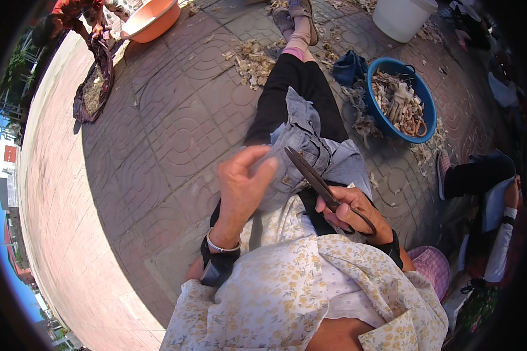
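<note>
Dark metal scissors (316,182) are in my right hand (357,210), the fingers wrapped about the handles. Their blades look closed and point up and left, above my lap. To the left of the tips is my left hand (243,178), raised with bent fingers. A small gap shows between its thumb and forefinger, and I make out nothing held there. A faded denim cloth (301,126) lies over my lap and black trousers, beneath both hands.
On my right a blue basin (429,117) holds pale, shredded scraps, with a dark blue cloth bundle (349,67) beside it. Loose scraps (253,61) litter the paving. Further off stand a white bucket (403,17) and an orange basin (155,23). Other people sit at the right and far left.
</note>
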Demonstrator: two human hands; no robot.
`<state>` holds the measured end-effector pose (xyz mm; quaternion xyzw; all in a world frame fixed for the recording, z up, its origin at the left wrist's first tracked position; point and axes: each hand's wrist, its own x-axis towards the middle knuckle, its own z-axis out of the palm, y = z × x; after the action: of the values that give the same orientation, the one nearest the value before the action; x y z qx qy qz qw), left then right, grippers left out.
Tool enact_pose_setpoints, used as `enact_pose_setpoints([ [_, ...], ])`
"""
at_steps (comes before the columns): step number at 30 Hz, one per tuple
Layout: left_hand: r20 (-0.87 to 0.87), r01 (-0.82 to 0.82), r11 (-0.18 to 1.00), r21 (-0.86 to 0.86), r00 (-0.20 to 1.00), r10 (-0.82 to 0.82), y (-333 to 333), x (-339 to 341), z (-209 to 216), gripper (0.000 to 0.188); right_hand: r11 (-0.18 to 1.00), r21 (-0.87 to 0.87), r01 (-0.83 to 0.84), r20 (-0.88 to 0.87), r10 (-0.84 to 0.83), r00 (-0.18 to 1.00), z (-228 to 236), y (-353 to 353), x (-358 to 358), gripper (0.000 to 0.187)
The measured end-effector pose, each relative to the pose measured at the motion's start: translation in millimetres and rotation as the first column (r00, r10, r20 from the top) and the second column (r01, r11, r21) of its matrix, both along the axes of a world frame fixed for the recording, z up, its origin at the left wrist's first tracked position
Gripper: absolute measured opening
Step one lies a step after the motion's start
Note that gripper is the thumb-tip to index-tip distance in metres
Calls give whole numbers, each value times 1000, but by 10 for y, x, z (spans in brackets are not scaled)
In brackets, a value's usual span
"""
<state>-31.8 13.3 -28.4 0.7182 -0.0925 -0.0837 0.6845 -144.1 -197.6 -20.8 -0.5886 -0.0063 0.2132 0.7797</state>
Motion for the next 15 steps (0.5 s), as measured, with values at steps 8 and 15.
enact_pose_setpoints([
  [8,17,18,999,32,1000,-19,-1,-13,-14,18,995,-62,-78,3,78,997,97,-21,33,60],
  [15,66,34,995,89,997,-40,6,-16,22,17,994,-74,-78,-30,76,997,132,-13,49,60],
])
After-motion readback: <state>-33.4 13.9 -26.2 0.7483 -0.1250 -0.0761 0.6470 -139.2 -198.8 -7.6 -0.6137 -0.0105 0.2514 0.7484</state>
